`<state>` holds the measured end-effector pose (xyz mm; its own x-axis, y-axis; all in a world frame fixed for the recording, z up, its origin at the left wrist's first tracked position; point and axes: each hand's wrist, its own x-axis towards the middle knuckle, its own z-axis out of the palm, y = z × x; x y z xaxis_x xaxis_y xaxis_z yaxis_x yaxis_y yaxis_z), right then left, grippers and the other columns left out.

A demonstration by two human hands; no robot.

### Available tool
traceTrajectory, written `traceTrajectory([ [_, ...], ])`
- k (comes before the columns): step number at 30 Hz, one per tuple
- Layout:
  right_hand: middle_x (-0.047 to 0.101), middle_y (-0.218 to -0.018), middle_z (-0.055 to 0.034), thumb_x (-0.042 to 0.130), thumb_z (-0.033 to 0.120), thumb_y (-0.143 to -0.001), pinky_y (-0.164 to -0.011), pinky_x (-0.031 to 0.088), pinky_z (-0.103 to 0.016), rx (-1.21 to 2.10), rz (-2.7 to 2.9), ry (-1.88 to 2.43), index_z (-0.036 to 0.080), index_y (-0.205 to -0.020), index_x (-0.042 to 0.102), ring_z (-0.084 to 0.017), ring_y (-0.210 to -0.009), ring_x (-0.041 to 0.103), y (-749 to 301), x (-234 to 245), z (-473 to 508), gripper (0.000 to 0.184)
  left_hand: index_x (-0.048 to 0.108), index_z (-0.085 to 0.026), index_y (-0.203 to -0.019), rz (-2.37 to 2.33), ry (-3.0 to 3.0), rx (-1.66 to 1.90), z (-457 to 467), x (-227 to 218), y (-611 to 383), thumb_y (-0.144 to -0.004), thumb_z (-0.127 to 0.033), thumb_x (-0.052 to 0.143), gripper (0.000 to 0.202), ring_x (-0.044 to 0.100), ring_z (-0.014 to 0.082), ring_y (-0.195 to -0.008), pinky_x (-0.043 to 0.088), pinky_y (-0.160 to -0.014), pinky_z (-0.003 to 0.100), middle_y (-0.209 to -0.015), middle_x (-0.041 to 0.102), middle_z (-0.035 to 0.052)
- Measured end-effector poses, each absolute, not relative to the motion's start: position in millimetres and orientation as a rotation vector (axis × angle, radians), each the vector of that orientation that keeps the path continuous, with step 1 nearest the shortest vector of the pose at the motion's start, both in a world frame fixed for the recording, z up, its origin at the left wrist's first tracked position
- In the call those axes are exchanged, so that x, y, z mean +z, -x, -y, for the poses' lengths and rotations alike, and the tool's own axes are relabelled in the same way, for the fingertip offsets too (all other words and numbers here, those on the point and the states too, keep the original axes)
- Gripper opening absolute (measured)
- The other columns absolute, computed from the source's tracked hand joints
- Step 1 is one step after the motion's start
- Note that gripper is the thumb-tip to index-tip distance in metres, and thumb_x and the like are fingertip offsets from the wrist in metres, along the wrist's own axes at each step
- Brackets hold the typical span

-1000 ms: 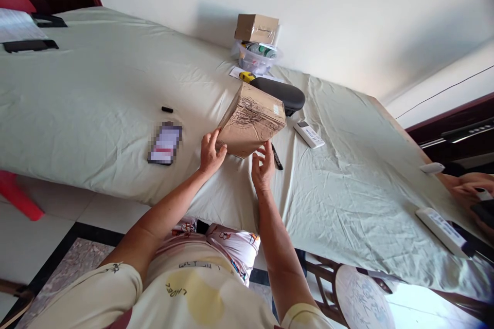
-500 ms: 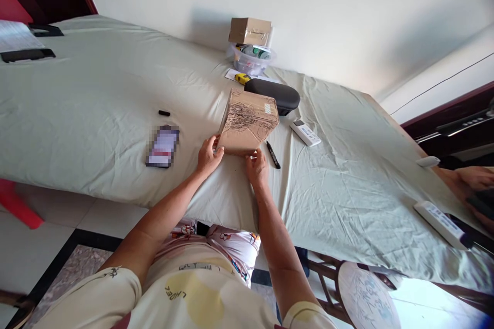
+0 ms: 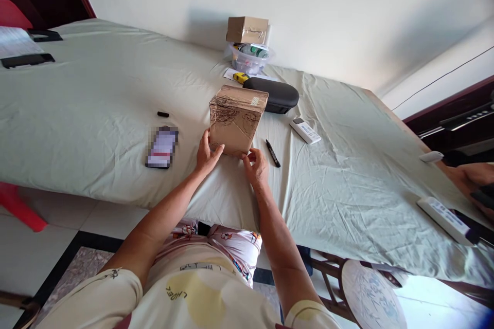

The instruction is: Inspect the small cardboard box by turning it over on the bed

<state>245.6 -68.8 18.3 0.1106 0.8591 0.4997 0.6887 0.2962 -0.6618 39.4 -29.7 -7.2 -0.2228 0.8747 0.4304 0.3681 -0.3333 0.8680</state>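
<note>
A brown cardboard box (image 3: 235, 123) with dark scribbled lines and a small white label stands tilted on the cloth in front of me. My left hand (image 3: 208, 155) grips its left lower side, thumb on the near face and fingers around the edge. At the lower right corner, my right hand (image 3: 256, 166) pinches the box between thumb and fingers. Just right of that hand lies a black marker (image 3: 272, 153), uncapped by its look. A small black cap (image 3: 163, 114) and a phone (image 3: 161, 148) with a blurred screen lie to the left.
Behind the box sit a black case (image 3: 272, 94), a yellow tape measure (image 3: 241, 77) and a clear plastic tub (image 3: 250, 61) with another cardboard box (image 3: 247, 30) on top. White packs (image 3: 305, 131) lie rightward. Another person's arm (image 3: 476, 175) shows at the far right.
The cardboard box has turned and shifted slightly left, showing more of its top face. Both hands have kept hold of it, the left hand reaching a little higher on its side.
</note>
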Motion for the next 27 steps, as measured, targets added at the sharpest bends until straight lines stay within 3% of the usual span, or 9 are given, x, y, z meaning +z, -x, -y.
traceTrajectory([
  [4,0.069,-0.093,-0.0055,0.065,0.049,-0.098,-0.085,0.057,-0.04,0.06,1.751,1.257,0.021,-0.123,0.066,-0.021,-0.086,0.066,-238,26,74,0.037,0.031,-0.022,-0.161,-1.325,-1.397,1.631,32,3,-36,-0.097,-0.064,0.066,0.084,0.065,0.0278,-0.133,0.057,-0.107,0.041,-0.147,0.062,0.0184],
  [7,0.068,-0.102,-0.0088,0.062,0.045,-0.102,-0.089,0.056,-0.042,-0.165,1.78,1.153,0.02,-0.138,0.063,-0.023,-0.095,0.065,-234,31,78,0.043,0.034,-0.022,-0.159,-1.206,-1.22,1.595,37,13,-35,-0.094,-0.073,0.065,0.089,0.073,0.0253,-0.11,0.059,-0.091,0.035,-0.118,0.074,0.0114],
  [9,0.066,-0.106,-0.0092,0.061,0.041,-0.103,-0.091,0.053,-0.043,-0.33,1.775,1.14,0.024,-0.146,0.061,-0.024,-0.097,0.064,-232,33,81,0.046,0.037,-0.022,-0.157,-1.17,-1.159,1.529,42,18,-36,-0.091,-0.077,0.065,0.09,0.074,0.0239,-0.094,0.057,-0.078,0.033,-0.099,0.075,0.0065],
  [12,0.062,-0.101,-0.007,0.066,0.041,-0.102,-0.093,0.048,-0.042,-0.529,1.756,1.157,0.031,-0.147,0.064,-0.023,-0.097,0.06,-233,34,85,0.046,0.045,-0.02,-0.152,-1.19,-1.188,1.403,46,24,-37,-0.092,-0.075,0.065,0.084,0.07,0.0218,-0.077,0.052,-0.067,0.03,-0.082,0.072,0.0024],
  [16,0.058,-0.092,-0.0047,0.071,0.045,-0.1,-0.095,0.042,-0.041,-0.641,1.74,1.186,0.036,-0.148,0.065,-0.023,-0.093,0.056,-236,34,89,0.049,0.056,-0.018,-0.147,-1.332,-1.408,1.247,47,28,-34,-0.1,-0.063,0.059,0.066,0.069,0.0226,-0.072,0.05,-0.068,0.031,-0.073,0.069,0.0008],
  [19,0.061,-0.089,-0.0034,0.069,0.044,-0.102,-0.094,0.04,-0.039,-0.676,1.744,1.156,0.036,-0.15,0.062,-0.021,-0.088,0.055,-236,34,90,0.05,0.067,-0.019,-0.135,-1.518,-1.603,1.195,45,24,-33,-0.102,-0.058,0.057,0.053,0.072,0.0258,-0.082,0.054,-0.077,0.035,-0.08,0.072,0.0045],
  [22,0.064,-0.083,-0.0021,0.067,0.041,-0.103,-0.092,0.041,-0.037,-0.61,1.819,1.202,0.032,-0.152,0.061,-0.02,-0.083,0.058,-229,34,89,0.05,0.07,-0.019,-0.13,-1.57,-1.806,1.316,44,17,-35,-0.103,-0.06,0.052,0.052,0.073,0.0298,-0.1,0.058,-0.089,0.042,-0.103,0.075,0.0128],
  [27,0.071,-0.079,-0.0014,0.051,0.028,-0.108,-0.083,0.044,-0.033,-0.4,1.913,1.245,0.021,-0.159,0.052,-0.018,-0.076,0.065,-216,30,84,0.051,0.044,-0.024,-0.159,-1.202,-2.042,1.686,47,16,-40,-0.11,-0.059,0.039,0.061,0.061,0.0273,-0.136,0.06,-0.103,0.04,-0.149,0.058,0.0182],
])
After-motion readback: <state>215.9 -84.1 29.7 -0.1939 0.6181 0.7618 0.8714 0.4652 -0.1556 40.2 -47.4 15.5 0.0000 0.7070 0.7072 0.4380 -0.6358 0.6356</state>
